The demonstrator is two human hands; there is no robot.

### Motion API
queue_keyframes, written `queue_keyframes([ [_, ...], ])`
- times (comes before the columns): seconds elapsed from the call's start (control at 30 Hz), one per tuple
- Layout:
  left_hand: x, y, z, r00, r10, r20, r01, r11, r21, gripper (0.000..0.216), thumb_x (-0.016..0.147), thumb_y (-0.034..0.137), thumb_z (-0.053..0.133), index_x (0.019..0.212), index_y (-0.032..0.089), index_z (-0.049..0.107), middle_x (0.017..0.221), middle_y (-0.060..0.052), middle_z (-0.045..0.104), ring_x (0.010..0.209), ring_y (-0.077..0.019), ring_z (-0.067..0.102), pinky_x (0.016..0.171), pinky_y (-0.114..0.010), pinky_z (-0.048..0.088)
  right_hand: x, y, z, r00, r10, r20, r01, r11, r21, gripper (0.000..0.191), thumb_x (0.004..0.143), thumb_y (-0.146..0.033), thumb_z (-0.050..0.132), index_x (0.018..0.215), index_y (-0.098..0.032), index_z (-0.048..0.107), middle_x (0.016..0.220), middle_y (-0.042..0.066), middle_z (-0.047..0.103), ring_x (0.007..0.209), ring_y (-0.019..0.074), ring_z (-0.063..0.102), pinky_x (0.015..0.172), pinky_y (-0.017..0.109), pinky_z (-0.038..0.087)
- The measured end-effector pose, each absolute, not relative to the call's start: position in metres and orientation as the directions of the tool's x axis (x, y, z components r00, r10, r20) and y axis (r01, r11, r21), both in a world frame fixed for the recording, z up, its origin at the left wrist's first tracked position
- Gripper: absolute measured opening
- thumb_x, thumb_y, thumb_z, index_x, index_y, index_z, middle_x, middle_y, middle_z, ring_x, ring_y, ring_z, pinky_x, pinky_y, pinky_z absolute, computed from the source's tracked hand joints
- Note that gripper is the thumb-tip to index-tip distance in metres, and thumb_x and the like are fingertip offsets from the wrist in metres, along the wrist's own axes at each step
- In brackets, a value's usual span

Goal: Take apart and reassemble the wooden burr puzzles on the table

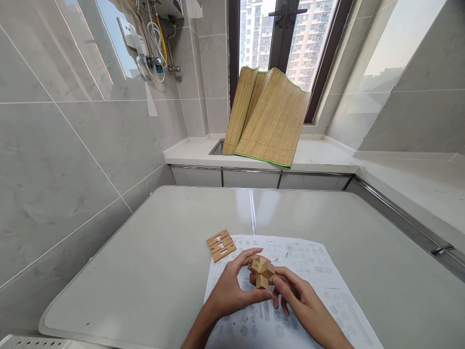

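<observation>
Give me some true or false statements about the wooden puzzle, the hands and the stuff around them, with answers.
1. The left hand and the right hand both grip the wooden puzzle. True.
2. The wooden puzzle is over a printed sheet. True.
3. The loose wooden pieces lie right of the hands. False: they lie left of them, at the sheet's far corner.
4. The bamboo mat lies flat on the table. False: it stands leaning at the window.

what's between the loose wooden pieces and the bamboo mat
Head view: only bare table and the counter edge separate the wooden pieces from the bamboo mat.
</observation>
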State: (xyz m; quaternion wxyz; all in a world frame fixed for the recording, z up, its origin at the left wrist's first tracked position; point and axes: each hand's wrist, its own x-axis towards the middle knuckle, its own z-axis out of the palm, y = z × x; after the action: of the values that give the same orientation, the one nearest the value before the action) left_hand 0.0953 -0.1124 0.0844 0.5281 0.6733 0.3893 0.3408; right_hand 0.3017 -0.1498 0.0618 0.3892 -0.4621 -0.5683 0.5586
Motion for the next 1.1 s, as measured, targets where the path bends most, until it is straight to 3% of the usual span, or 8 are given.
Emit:
queue_keyframes([
  [0.17, 0.098, -0.114, 0.09, 0.508, 0.858, 0.077, 0.197, -0.203, 0.959, 0.084, 0.065, 0.036, 0.095, 0.139, 0.03, 0.057, 0.128, -0.005, 0.073, 0.123, -0.0287, 0.066, 0.117, -0.044, 0.042, 0.308, -0.149, 0.067, -0.368, 0.925, -0.09, 0.038, -0.082, -0.996, 0.045, 0.098, -0.061, 0.056, 0.115, -0.023, 0.073, 0.077, 0.001, 0.067, 0.063, 0.0164, 0.056, 0.064, 0.029, 0.049],
  [0.27, 0.1, -0.115, 0.09, 0.503, 0.86, 0.082, 0.234, -0.227, 0.945, 0.083, 0.065, 0.039, 0.095, 0.139, 0.03, 0.058, 0.126, -0.004, 0.074, 0.12, -0.0285, 0.067, 0.115, -0.044, 0.044, 0.308, -0.15, 0.062, -0.3, 0.95, -0.087, 0.035, -0.08, -0.996, 0.046, 0.094, -0.061, 0.063, 0.117, -0.023, 0.072, 0.079, 0.003, 0.07, 0.07, 0.0203, 0.063, 0.066, 0.031, 0.052],
  [0.37, 0.101, -0.116, 0.084, 0.481, 0.874, 0.073, 0.279, -0.232, 0.932, 0.081, 0.068, 0.043, 0.093, 0.139, 0.03, 0.058, 0.13, -0.006, 0.072, 0.12, -0.0285, 0.067, 0.113, -0.045, 0.046, 0.305, -0.152, 0.053, -0.197, 0.977, -0.08, -0.009, -0.083, -0.996, 0.047, 0.091, -0.061, 0.067, 0.118, -0.023, 0.071, 0.093, 0.008, 0.077, 0.087, 0.0263, 0.072, 0.082, 0.037, 0.058],
  [0.5, 0.098, -0.116, 0.075, 0.47, 0.881, 0.054, 0.33, -0.232, 0.915, 0.082, 0.068, 0.045, 0.093, 0.139, 0.029, 0.057, 0.131, -0.007, 0.072, 0.118, -0.0286, 0.067, 0.111, -0.045, 0.048, 0.3, -0.157, 0.041, -0.155, 0.985, -0.078, -0.066, -0.089, -0.994, 0.048, 0.09, -0.06, 0.07, 0.12, -0.023, 0.071, 0.11, 0.011, 0.079, 0.106, 0.0315, 0.073, 0.098, 0.044, 0.056],
  [0.63, 0.094, -0.118, 0.073, 0.461, 0.887, 0.034, 0.37, -0.227, 0.901, 0.086, 0.065, 0.047, 0.094, 0.14, 0.03, 0.056, 0.13, -0.006, 0.072, 0.119, -0.0302, 0.066, 0.109, -0.045, 0.048, 0.299, -0.161, 0.036, -0.145, 0.987, -0.074, 0.012, -0.073, -0.997, 0.048, 0.094, -0.058, 0.066, 0.126, -0.024, 0.07, 0.108, 0.011, 0.08, 0.105, 0.0307, 0.074, 0.098, 0.043, 0.057],
  [0.8, 0.092, -0.119, 0.076, 0.44, 0.897, 0.045, 0.366, -0.225, 0.903, 0.082, 0.067, 0.046, 0.093, 0.138, 0.031, 0.056, 0.126, -0.005, 0.073, 0.119, -0.0289, 0.066, 0.107, -0.043, 0.049, 0.298, -0.156, 0.033, -0.054, 0.996, 0.073, 0.131, 0.079, -0.988, 0.044, 0.091, -0.061, 0.067, 0.116, -0.025, 0.077, 0.12, 0.011, 0.074, 0.108, 0.0302, 0.07, 0.091, 0.037, 0.059],
  [0.97, 0.092, -0.118, 0.075, 0.411, 0.911, 0.03, 0.421, -0.218, 0.881, 0.083, 0.065, 0.048, 0.093, 0.138, 0.029, 0.058, 0.121, -0.006, 0.074, 0.116, -0.0298, 0.067, 0.105, -0.043, 0.05, 0.295, -0.152, 0.03, -0.041, 0.996, 0.076, 0.094, 0.079, -0.992, 0.044, 0.089, -0.061, 0.07, 0.112, -0.024, 0.079, 0.103, 0.009, 0.074, 0.096, 0.0273, 0.071, 0.087, 0.036, 0.059],
  [1.1, 0.095, -0.117, 0.077, 0.41, 0.911, 0.036, 0.438, -0.231, 0.869, 0.09, 0.065, 0.049, 0.092, 0.143, 0.029, 0.052, 0.118, -0.005, 0.075, 0.11, -0.0284, 0.069, 0.102, -0.042, 0.052, 0.294, -0.15, 0.028, -0.061, 0.996, 0.057, 0.05, 0.06, -0.997, 0.044, 0.09, -0.06, 0.07, 0.114, -0.025, 0.079, 0.109, 0.009, 0.074, 0.104, 0.0284, 0.07, 0.092, 0.037, 0.057],
])
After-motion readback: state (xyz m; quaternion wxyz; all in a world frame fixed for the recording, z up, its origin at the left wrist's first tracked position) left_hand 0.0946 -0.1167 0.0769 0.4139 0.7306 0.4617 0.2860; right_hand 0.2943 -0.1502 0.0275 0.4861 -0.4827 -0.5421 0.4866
